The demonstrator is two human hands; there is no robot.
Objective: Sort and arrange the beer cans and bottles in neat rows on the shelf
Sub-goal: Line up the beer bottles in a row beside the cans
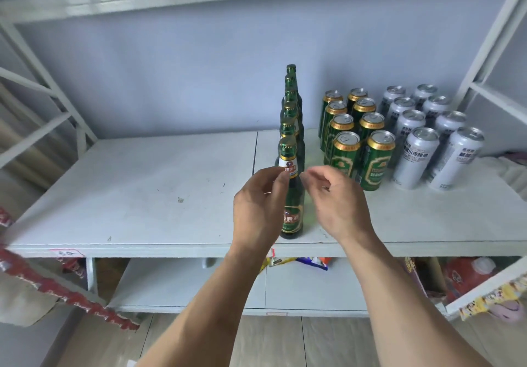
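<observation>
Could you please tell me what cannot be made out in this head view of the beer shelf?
- Rear green bottles: bodies hidden behind the front bottle; exact count unsure.
- Left hand: whether its fingertips touch the front bottle's neck.
- Right hand: palm side faces away.
- White cans: label text too small.
- Lower shelf: packets cut off by the board.

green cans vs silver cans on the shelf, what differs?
The green cans have green bodies with gold rims; the silver cans are white-silver with dark lettering. The green cans stand nearer the bottle row; the silver cans stand further right. Both groups stand upright in two rows of four.
</observation>
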